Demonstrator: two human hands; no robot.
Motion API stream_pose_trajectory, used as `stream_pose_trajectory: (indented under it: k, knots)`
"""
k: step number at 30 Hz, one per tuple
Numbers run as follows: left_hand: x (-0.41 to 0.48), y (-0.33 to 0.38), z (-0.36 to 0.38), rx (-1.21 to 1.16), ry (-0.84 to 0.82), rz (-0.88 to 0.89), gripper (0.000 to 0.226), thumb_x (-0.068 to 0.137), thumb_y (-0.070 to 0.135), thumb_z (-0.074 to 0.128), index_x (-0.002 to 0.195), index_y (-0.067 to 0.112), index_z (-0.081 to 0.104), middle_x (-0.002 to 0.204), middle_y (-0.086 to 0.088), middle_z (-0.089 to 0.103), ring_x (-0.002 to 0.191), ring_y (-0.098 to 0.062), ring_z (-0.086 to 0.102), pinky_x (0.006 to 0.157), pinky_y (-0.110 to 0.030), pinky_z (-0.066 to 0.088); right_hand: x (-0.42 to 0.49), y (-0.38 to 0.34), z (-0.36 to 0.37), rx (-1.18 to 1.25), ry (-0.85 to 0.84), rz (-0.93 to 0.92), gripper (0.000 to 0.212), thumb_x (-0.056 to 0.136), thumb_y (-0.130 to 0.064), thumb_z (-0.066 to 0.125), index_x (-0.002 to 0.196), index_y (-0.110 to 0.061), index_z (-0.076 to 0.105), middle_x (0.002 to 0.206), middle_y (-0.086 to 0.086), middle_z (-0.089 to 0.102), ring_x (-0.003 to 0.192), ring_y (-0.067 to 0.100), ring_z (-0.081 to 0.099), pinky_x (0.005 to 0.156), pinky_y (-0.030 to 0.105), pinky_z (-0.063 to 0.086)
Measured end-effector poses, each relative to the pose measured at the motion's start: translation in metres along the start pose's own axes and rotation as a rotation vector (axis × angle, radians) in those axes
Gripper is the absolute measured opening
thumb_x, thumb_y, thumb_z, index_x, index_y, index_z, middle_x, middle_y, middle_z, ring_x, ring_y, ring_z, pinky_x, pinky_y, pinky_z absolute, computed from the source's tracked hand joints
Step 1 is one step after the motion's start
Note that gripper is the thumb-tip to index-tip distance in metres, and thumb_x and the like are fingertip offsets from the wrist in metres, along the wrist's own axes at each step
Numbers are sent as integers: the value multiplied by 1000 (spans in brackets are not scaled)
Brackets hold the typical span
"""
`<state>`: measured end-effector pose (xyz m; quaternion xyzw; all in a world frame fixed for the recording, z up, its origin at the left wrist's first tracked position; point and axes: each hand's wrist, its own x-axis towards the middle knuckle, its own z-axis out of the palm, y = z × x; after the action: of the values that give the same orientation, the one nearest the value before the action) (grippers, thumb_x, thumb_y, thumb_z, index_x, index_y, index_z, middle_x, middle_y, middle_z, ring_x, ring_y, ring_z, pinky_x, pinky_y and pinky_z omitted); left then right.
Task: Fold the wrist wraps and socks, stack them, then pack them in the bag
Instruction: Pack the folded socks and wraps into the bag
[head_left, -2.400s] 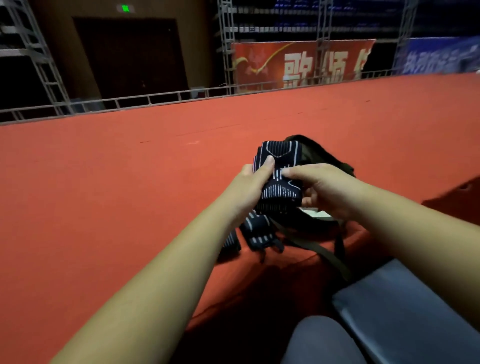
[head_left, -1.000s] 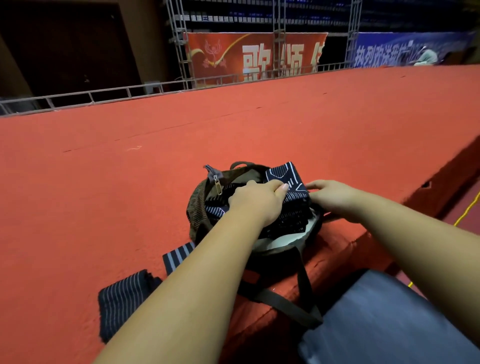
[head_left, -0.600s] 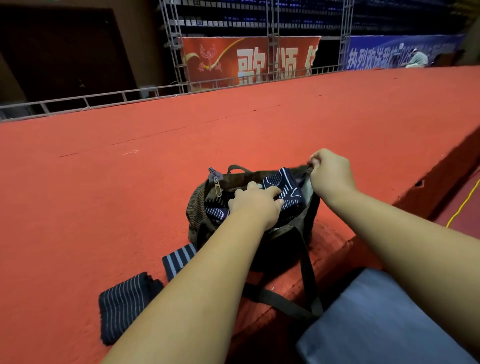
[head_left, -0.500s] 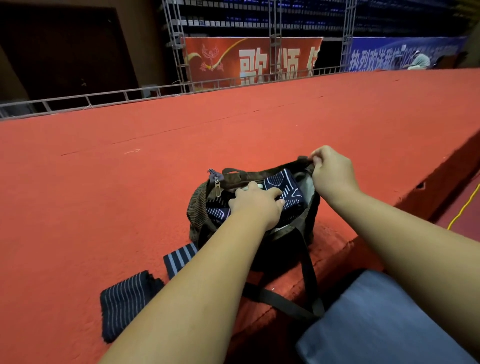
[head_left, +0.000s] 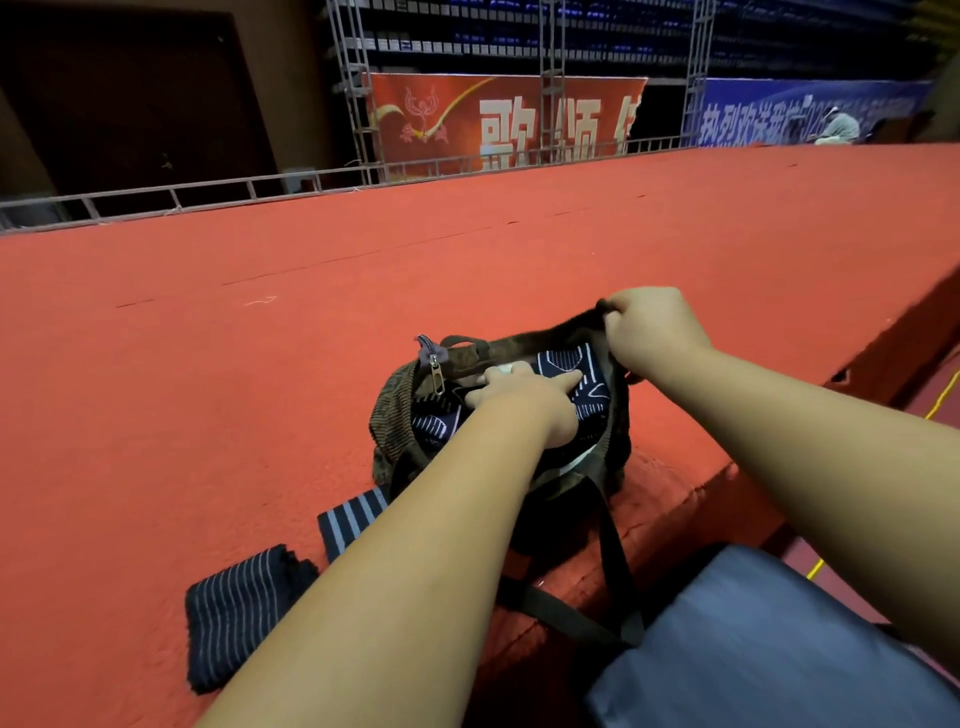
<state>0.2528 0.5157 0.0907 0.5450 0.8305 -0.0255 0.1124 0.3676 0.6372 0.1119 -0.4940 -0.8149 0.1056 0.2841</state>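
Head view: left hand (head_left: 524, 400) flat, pressing patterned folded stack (head_left: 582, 371) down inside bag (head_left: 395, 421); right hand (head_left: 654, 332) gripping bag rim. Seemingly partly packed. Not yet in: striped piece (head_left: 356, 518) just beside bag, second striped piece (head_left: 239, 608) nearby on red carpet (head_left: 208, 405)

Reaching both bare forearms forward, side by side. Pressing the left hand (head_left: 524, 400), palm down with fingers fairly straight, onto the navy white-patterned folded cloth (head_left: 587, 364) inside the brown woven fabric bag (head_left: 390, 422). Clenching the right hand (head_left: 654, 327) round that bag's far rim, knuckles up.
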Motion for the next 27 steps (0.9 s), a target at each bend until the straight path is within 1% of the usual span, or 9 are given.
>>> stream_pose_trajectory:
  k: [3, 6, 11, 15, 17, 21, 23, 25, 27]
  knots:
    - [3, -2, -5, -2, -22, 3, 65, 105, 41, 41, 159, 65, 12, 171, -7, 17, 155, -43, 11, 111, -69, 31, 1, 9, 5, 172, 270, -19, 27, 99, -22, 46, 91, -10, 69, 85, 16, 70, 80, 39, 66, 69, 42, 55]
    - [2, 2, -9, 12, -47, 1, 68, 102, 36, 39, 161, 61, 15, 169, -8, 20, 155, -43, 11, 113, -70, 31, -6, 14, 13, 250, 323, -26, 28, 106, -26, 49, 89, -9, 62, 80, 13, 66, 77, 37, 61, 65, 42, 45]
    - [6, 14, -8, 58, -64, -15, 70, 103, 35, 40, 162, 59, 12, 168, -12, 20, 154, -45, 9, 112, -75, 28, -2, 10, 8, 228, 161, 25, 22, 101, -30, 48, 91, -20, 65, 81, 12, 71, 70, 37, 71, 70, 50, 62]
    - [13, 12, 0, 83, -23, -20, 65, 107, 42, 39, 161, 61, 9, 167, -10, 22, 153, -43, 12, 109, -73, 29, -9, 9, -6, 224, 1, 33, 17, 97, -24, 53, 107, -25, 66, 85, 5, 72, 54, 27, 73, 53, 45, 64]
    - [14, 10, 6, 106, 17, -15, 63, 109, 44, 40, 162, 59, 9, 166, -9, 25, 151, -44, 17, 107, -71, 32, -18, 9, -9, 191, -49, 33, 19, 94, -25, 57, 112, -25, 63, 86, 4, 71, 53, 26, 72, 53, 44, 64]
    - [1, 5, 15, 117, 115, 14, 60, 112, 52, 30, 168, 41, 10, 166, -10, 27, 149, -44, 27, 109, -66, 38, -37, 12, -12, 119, -111, 6, 48, 93, -39, 63, 137, -23, 55, 105, 5, 71, 82, 26, 70, 66, 37, 54]
    - [-14, 0, 17, 82, 131, 30, 64, 110, 54, 35, 167, 26, 21, 163, -13, 33, 145, -43, 36, 108, -60, 42, -45, 12, -14, 139, -110, -17, 56, 93, -38, 63, 145, -22, 48, 108, 7, 71, 91, 28, 67, 70, 37, 49]
    - [-31, -11, 12, 63, 157, 101, 49, 108, 50, 45, 142, 15, 52, 144, -14, 52, 125, -36, 55, 95, -49, 50, -54, 7, -19, 175, -83, -30, 55, 95, -36, 61, 146, -22, 46, 107, 9, 71, 95, 32, 67, 72, 37, 49]
    - [-51, -26, 5, -12, 215, 188, 30, 104, 39, 51, 108, 13, 65, 116, -8, 66, 100, -28, 63, 80, -41, 53, -64, -3, -25, 208, -61, -32, 55, 95, -32, 60, 146, -19, 44, 110, 12, 71, 101, 35, 67, 76, 37, 47]
